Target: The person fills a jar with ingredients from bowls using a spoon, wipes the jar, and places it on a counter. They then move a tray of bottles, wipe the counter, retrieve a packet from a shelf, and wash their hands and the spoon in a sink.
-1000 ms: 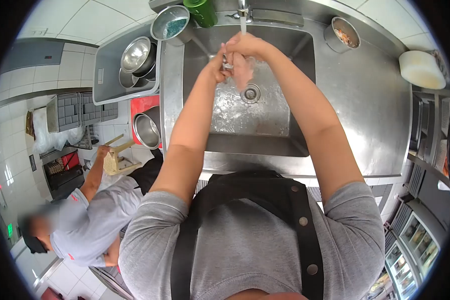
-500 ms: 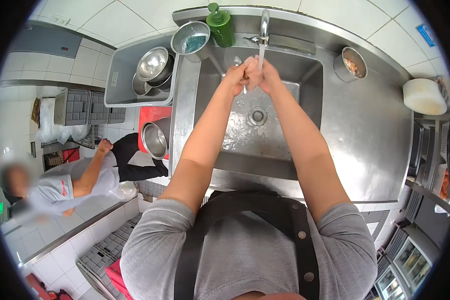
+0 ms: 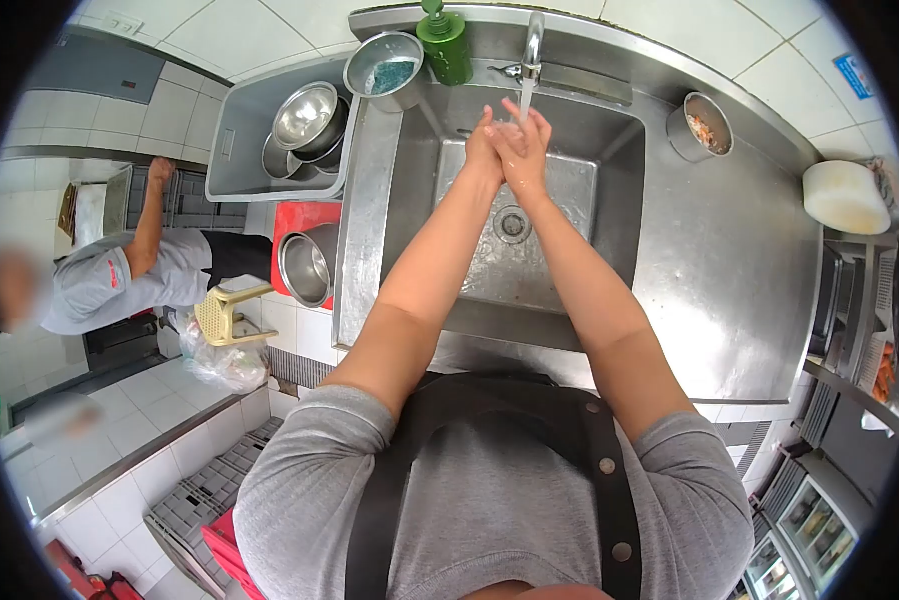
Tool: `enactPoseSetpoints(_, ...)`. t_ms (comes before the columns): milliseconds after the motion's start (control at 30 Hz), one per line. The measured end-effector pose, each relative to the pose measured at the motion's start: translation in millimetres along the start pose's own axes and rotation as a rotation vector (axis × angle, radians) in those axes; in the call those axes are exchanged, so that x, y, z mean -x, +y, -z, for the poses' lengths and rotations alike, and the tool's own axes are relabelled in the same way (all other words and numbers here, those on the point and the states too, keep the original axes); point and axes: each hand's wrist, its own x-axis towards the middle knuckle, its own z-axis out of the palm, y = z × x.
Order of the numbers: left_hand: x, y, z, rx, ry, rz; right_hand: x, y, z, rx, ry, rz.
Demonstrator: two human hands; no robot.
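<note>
Water runs from the metal faucet over both my hands, above the steel sink. My left hand and my right hand touch each other, palms turned up and toward one another. The fingers of my right hand are spread under the stream. My left hand is open beside it, its fingers partly behind the other hand. Neither hand holds an object. Below them the drain sits in the wet basin. A green pump bottle stands behind the sink's left corner.
Left of the sink are a steel pot with a blue-green scrubber, a grey tub of bowls and a steel pot on red. A small pot stands right. A person is at far left, near a stool.
My hands have parted from a tight clasp and opened under the water. The person at left has moved away from the sink and raised an arm, leaving a stool visible.
</note>
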Motion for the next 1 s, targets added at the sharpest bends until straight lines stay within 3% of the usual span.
enactPoseSetpoints(67,12,-1,-5,-0.069,0.006,-0.025,-1,19,-5,-0.248,-0.222,-0.084)
enactPoseSetpoints(100,17,-1,-7,-0.104,0.011,-0.038,-2,23,-5,-0.249,-0.222,-0.086)
enactPoseSetpoints(167,10,0,1,-0.145,0.012,-0.051,-18,14,-2,-0.478,-0.440,-0.633)
enactPoseSetpoints(200,1,3,11,-0.139,-0.074,-0.031,-24,11,-3,-0.480,-0.434,-0.632)
enactPoseSetpoints(267,14,9,1,-0.134,-0.157,-0.012,-33,8,-9,-0.335,-0.428,-0.828)
enactPoseSetpoints(300,33,13,-18,-0.201,0.009,0.039,-32,7,-10,-0.339,-0.428,-0.827)
enactPoseSetpoints(333,47,17,-31,-0.267,0.177,0.089,-31,4,-10,-0.315,-0.362,-0.573)
enactPoseSetpoints(367,46,22,-26,-0.267,0.178,0.087,-29,1,-9,-0.287,-0.293,-0.322)
enactPoseSetpoints(433,32,31,-7,-0.272,-0.271,0.292,-21,-6,-6,-0.216,-0.316,-0.240)
enactPoseSetpoints(467,-3,9,20,-0.272,-0.274,0.294,-17,-9,-5,-0.142,-0.339,-0.157)
enactPoseSetpoints(500,-45,1,48,-0.097,-0.300,0.268,-10,-13,-5,-0.138,-0.340,-0.156)
enactPoseSetpoints(533,-99,-4,67,0.080,-0.324,0.241,-2,-15,-7,-0.322,-0.284,-0.327)
enactPoseSetpoints(567,-67,2,39,0.088,-0.325,0.239,2,-16,-8,-0.507,-0.225,-0.497)
enactPoseSetpoints(633,2,15,-15,0.258,0.058,0.091,0,-13,-6,-0.630,-0.122,-0.622)
enactPoseSetpoints(667,14,13,-22,0.257,0.063,0.088,-1,-12,-6,-0.750,-0.004,-0.747)
enactPoseSetpoints(700,20,6,-31,0.292,0.126,-0.030,-4,-11,-5,-0.754,-0.006,-0.748)
enactPoseSetpoints(733,28,3,-38,0.328,0.185,-0.150,-9,-8,-4,-0.882,0.093,-0.907)
enactPoseSetpoints(767,37,3,-41,0.329,0.182,-0.153,-14,-5,-4,-1.008,0.196,-1.065)
enactPoseSetpoints(833,51,1,-44,0.117,0.043,-0.429,-18,0,-7,-1.035,0.259,-1.176)
enactPoseSetpoints(867,53,0,-41,0.115,0.041,-0.428,-18,3,-8,-1.057,0.326,-1.292)
enactPoseSetpoints(933,57,2,-36,-0.292,-0.161,-0.625,-22,14,-11,-1.085,0.280,-1.409)
enactPoseSetpoints(1000,75,9,-39,-0.487,-0.222,-0.598,-17,32,-10,-1.121,0.230,-1.522)
